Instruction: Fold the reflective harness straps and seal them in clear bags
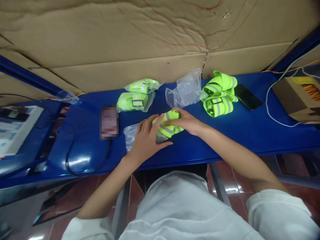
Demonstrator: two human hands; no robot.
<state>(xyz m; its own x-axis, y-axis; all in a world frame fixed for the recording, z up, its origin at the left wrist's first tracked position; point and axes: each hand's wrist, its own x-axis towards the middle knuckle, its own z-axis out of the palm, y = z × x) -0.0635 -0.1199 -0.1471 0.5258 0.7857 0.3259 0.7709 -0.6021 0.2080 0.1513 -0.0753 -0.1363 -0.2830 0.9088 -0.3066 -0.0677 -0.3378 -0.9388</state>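
— So, what did your right hand (186,121) have?

— You gripped a neon roll (172,124) with it, thumb and fingers closed around the right side, above the blue table (250,133). Your left hand (147,136) lay spread over the other side, thumb held apart; whether its fingers gripped, I couldn't tell.

— How would you have found that roll to handle?

— Light and soft, I'd judge, with a bit of spring. Your best hold was broad, across the coils from both sides, since a pinch on one outer loop could have slackened it. The film beside it looked slippery and limp.

— Which film was that?

— The near bag (130,135), partly under your left hand. You hid too much of it to show whether the roll sat partly inside.

— And farther out?

— Beyond your hands stood two filled bags, a front one (131,101) and a back one (143,86), each with a neon roll inside. The far bag (188,88) showed only clear film. To your right, loose rolls (218,105) touched or nearly touched a phone (248,96); past them, a carton (293,100) held something orange and yellow, too unclear to name.
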